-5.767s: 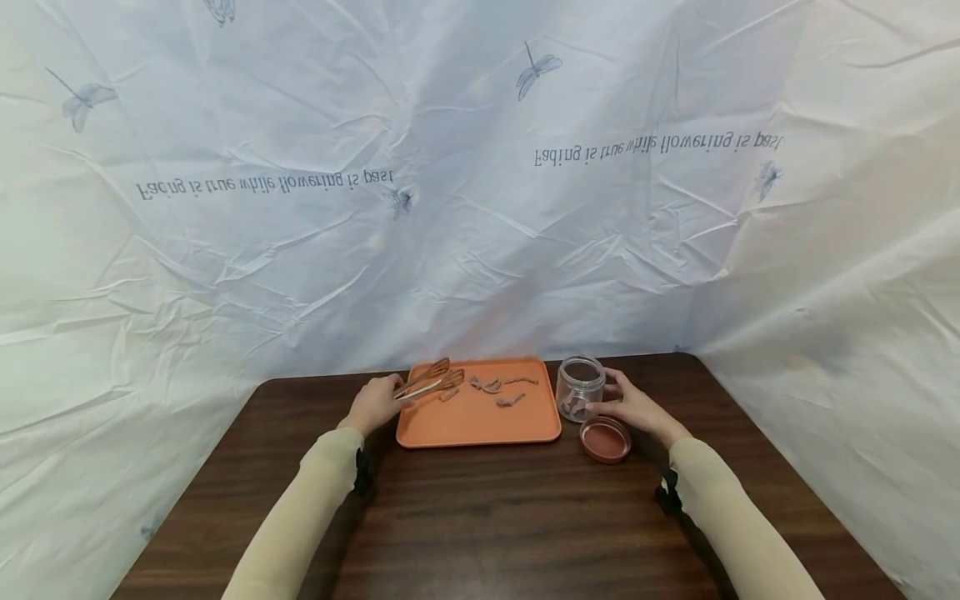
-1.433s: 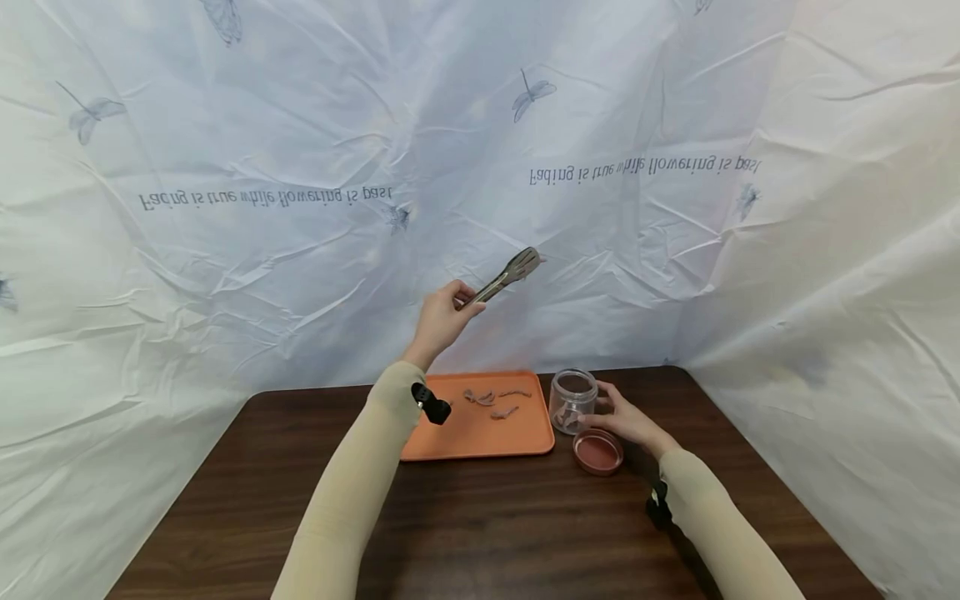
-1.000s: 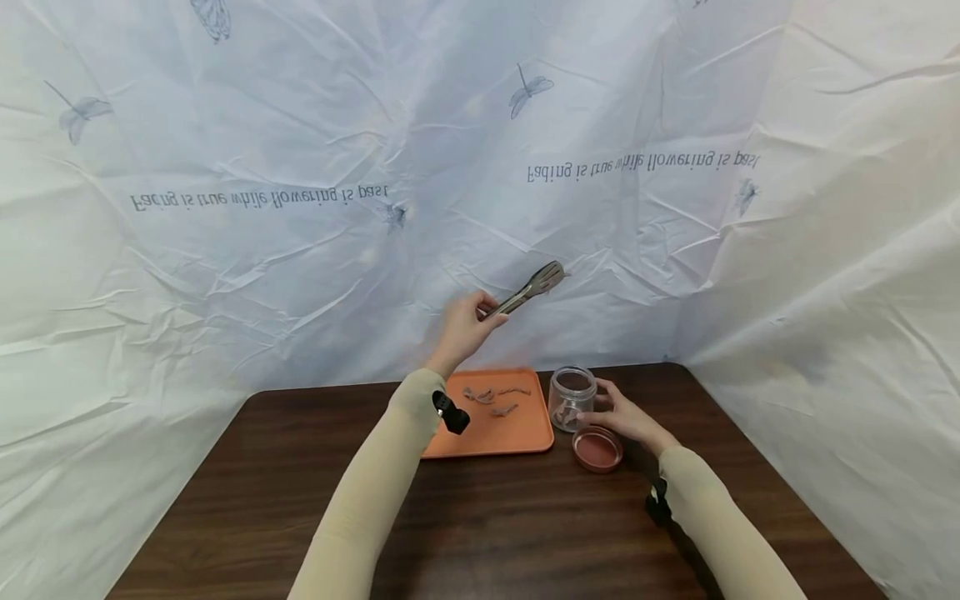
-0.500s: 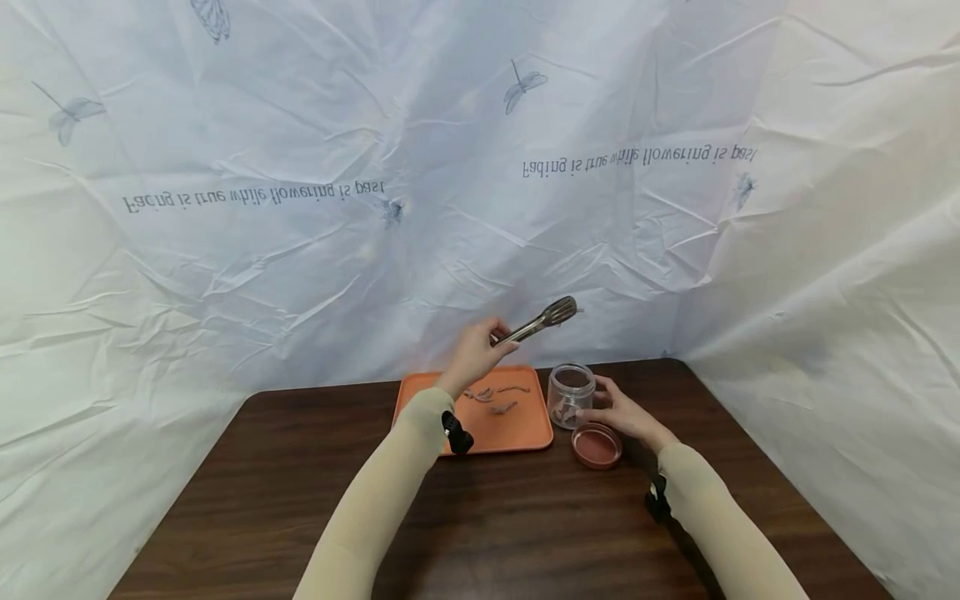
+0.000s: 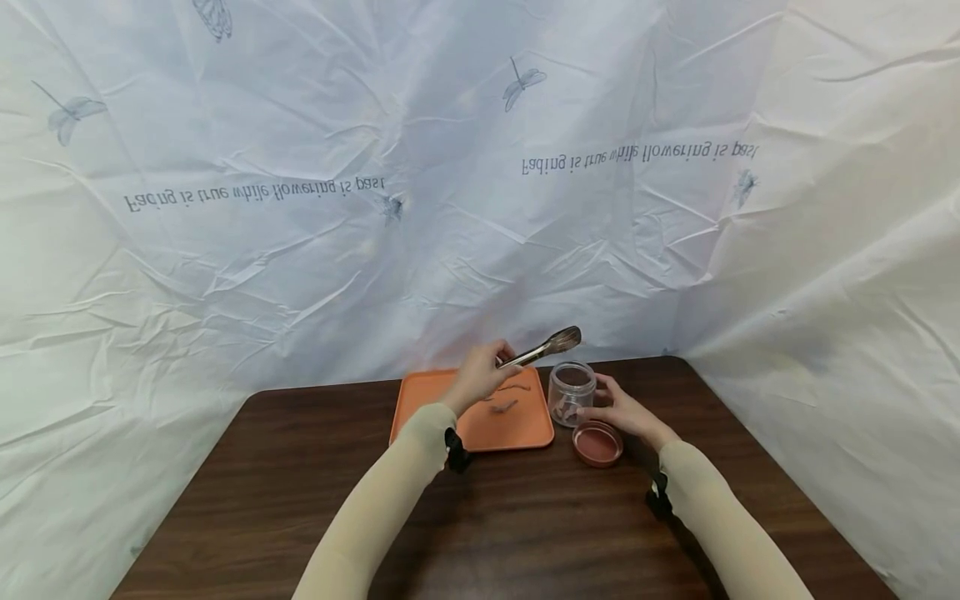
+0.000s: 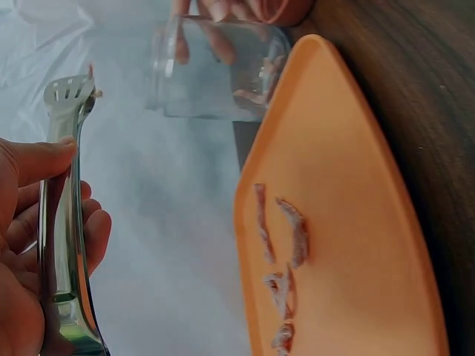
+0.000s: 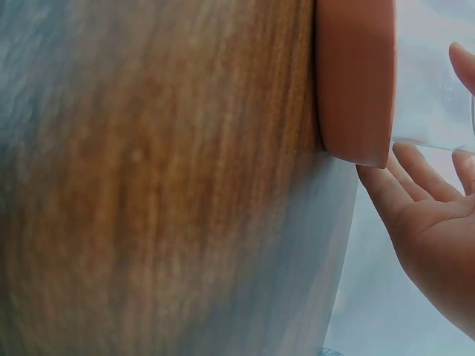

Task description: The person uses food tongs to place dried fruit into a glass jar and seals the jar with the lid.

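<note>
My left hand point(image 5: 478, 375) grips metal tongs point(image 5: 538, 350) with slotted tips, raised over the orange tray's far right side. A small bit of something reddish point(image 6: 91, 71) pokes out between the tips in the left wrist view. Upright beside the tray stands a clear jar point(image 5: 557, 390) without its lid, with a few pinkish-brown pieces at its bottom. The tips hover above and slightly left of its mouth. My right hand point(image 5: 628, 414) holds the jar from the right, thumb and fingers around its wall.
Several thin, dry-looking pinkish-brown strips point(image 5: 505, 407) lie on the orange tray point(image 5: 525, 435). A reddish-brown lid point(image 5: 597, 444) lies in front of the jar. The dark wooden table point(image 5: 480, 533) meets a white printed sheet point(image 5: 450, 250) behind.
The left hand has lifted the tongs off the tray, carried them high and to the right, then lowered them towards the jar. My right hand keeps holding the jar.
</note>
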Demonstrator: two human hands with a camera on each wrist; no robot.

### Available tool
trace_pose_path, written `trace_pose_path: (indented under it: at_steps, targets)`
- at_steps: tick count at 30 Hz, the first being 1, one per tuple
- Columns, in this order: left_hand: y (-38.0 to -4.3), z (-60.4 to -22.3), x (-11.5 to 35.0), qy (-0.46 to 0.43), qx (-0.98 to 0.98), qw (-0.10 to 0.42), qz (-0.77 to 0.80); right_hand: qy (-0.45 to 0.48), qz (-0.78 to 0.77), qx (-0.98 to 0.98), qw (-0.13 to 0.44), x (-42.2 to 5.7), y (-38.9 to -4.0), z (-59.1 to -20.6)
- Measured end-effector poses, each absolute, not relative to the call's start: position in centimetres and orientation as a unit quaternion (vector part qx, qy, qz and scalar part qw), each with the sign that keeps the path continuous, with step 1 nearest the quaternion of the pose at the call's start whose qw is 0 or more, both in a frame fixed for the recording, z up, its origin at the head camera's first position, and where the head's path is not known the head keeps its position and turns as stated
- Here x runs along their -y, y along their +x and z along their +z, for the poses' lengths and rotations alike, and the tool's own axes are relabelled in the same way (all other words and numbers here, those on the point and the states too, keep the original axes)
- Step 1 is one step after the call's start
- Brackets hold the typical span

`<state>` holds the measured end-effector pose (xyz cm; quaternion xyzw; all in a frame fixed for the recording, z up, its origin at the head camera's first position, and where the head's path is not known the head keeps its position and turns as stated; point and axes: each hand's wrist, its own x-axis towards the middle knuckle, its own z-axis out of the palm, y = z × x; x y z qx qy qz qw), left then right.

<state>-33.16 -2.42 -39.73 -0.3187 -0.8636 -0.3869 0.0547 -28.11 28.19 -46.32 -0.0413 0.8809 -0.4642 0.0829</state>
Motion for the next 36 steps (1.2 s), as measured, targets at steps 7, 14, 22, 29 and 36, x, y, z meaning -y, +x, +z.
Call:
trace_pose_path:
  at_steps: [7, 14, 22, 29, 36]
  targets:
    - [-33.2, -40.6, 2.4, -0.328, 0.867, 0.060, -0.372, -0.037, -0.468, -0.880, 0.080, -28.2, -28.4, -46.4]
    - [-33.6, -40.8, 2.6, -0.324, 0.869, 0.049, -0.370, -0.029, -0.463, -0.882, 0.079, -27.8, -28.6, -46.4]
    - [-34.6, -40.9, 3.3, -0.330, 0.867, 0.043, -0.371, -0.022, -0.468, -0.880, 0.072, -27.5, -29.0, -46.4]
    - [-36.0, -40.9, 5.1, -0.323, 0.868, 0.032, -0.376, -0.014, -0.467, -0.882, 0.065, -27.1, -29.5, -46.5]
    - [-37.3, -40.7, 7.9, -0.301, 0.877, 0.034, -0.374, -0.010, -0.468, -0.882, 0.057, -27.0, -30.2, -46.9]
